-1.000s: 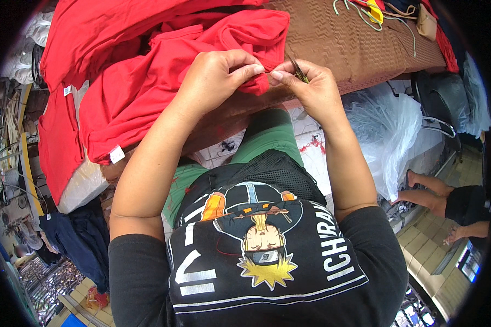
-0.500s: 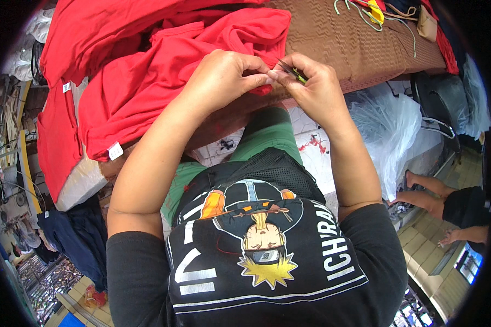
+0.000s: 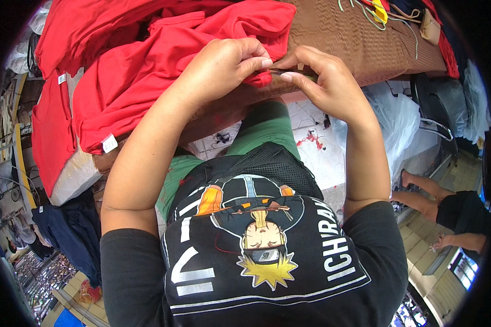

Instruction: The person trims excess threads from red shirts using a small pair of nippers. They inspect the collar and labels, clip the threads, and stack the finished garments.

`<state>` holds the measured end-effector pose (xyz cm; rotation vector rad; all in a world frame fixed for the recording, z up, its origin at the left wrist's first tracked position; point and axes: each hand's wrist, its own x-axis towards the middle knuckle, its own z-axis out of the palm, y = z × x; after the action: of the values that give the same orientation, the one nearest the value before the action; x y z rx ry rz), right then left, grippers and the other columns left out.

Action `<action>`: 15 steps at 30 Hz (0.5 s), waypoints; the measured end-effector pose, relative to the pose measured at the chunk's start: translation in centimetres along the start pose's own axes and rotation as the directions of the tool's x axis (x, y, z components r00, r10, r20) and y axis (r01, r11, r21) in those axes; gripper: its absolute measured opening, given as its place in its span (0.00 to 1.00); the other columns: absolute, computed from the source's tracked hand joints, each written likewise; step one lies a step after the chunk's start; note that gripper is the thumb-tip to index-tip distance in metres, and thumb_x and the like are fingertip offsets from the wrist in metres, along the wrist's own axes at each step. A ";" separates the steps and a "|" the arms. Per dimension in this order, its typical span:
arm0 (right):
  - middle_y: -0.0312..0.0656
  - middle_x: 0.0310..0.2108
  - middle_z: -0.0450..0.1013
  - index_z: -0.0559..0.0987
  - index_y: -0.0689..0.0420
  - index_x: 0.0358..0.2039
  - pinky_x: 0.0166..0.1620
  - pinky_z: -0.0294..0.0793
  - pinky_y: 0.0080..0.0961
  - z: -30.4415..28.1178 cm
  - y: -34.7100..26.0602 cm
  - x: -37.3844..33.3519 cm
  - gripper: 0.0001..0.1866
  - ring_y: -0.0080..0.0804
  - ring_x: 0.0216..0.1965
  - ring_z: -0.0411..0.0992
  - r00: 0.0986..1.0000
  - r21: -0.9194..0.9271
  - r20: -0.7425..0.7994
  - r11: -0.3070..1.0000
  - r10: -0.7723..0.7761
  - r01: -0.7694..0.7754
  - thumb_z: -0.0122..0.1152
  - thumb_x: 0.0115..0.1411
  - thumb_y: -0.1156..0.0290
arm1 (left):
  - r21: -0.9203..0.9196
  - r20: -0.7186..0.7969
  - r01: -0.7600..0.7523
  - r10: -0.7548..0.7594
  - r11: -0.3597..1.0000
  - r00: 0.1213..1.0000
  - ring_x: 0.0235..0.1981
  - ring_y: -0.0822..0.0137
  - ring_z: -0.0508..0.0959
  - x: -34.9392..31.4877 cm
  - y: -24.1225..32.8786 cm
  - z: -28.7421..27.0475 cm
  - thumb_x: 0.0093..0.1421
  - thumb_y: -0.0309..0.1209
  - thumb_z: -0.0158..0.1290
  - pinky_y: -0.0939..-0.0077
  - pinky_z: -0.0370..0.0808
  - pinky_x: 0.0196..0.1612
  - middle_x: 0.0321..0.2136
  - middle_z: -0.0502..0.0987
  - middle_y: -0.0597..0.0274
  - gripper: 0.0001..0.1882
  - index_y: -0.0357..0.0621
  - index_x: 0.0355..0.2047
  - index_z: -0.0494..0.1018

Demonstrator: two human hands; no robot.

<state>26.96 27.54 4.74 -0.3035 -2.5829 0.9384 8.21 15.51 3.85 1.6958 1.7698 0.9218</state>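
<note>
Pinching an edge of the red garment (image 3: 158,76), the fingers of the left hand (image 3: 229,64) are closed on the cloth at the desk's (image 3: 354,54) near edge in the head view. The right hand (image 3: 335,84) grasps dark snips (image 3: 294,71) between its fingers, pointing toward the left hand. The garment spreads over the desk's left part, its white tag (image 3: 109,144) by the near edge. Toward the desk's far right corner lie a yellow piece (image 3: 380,12) and a beige pouch (image 3: 430,31).

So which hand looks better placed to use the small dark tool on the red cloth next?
Probably the right hand: it holds the small dark tool near the edge of the red cloth, while the left hand seems occupied pinching that cloth.
</note>
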 end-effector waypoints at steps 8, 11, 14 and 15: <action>0.49 0.30 0.75 0.77 0.58 0.32 0.36 0.72 0.38 0.0 -0.4 0.6 0.10 0.49 0.34 0.75 0.993 -0.064 0.117 0.997 -0.024 0.032 0.64 0.53 0.67 | -0.085 -0.052 -0.051 0.047 0.995 0.998 0.33 0.70 0.77 -0.2 0.8 -0.3 0.62 0.32 0.54 0.74 0.72 0.39 0.27 0.78 0.61 0.09 0.37 0.34 0.76; 0.48 0.32 0.75 0.76 0.61 0.36 0.39 0.72 0.33 -1.8 -0.6 0.8 0.11 0.43 0.35 0.74 0.987 -0.162 0.161 0.986 -0.008 0.034 0.63 0.53 0.72 | -0.080 -0.055 -0.354 0.350 0.932 0.935 0.35 0.67 0.77 -0.9 2.0 -2.5 0.62 0.32 0.51 0.71 0.70 0.42 0.29 0.78 0.58 0.11 0.37 0.28 0.77; 0.45 0.32 0.74 0.76 0.64 0.38 0.40 0.72 0.29 -4.2 0.2 0.4 0.15 0.36 0.35 0.74 0.994 -0.195 0.112 0.981 0.021 0.001 0.66 0.51 0.72 | -0.226 0.125 -0.366 0.400 0.903 0.908 0.35 0.65 0.76 -2.8 5.5 -6.3 0.61 0.32 0.49 0.70 0.68 0.44 0.30 0.78 0.56 0.14 0.37 0.23 0.77; 0.43 0.33 0.75 0.76 0.63 0.39 0.40 0.72 0.27 -5.0 0.1 0.3 0.15 0.32 0.35 0.74 0.983 -0.207 0.157 0.976 0.096 -0.062 0.66 0.51 0.72 | -0.202 0.123 -0.341 0.369 0.918 0.921 0.35 0.66 0.76 -3.1 6.1 -6.9 0.61 0.32 0.48 0.71 0.67 0.44 0.30 0.78 0.56 0.15 0.38 0.21 0.77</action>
<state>28.74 30.55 8.26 -0.4010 -2.8454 0.7566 7.12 11.48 12.63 1.9489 1.2564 1.0283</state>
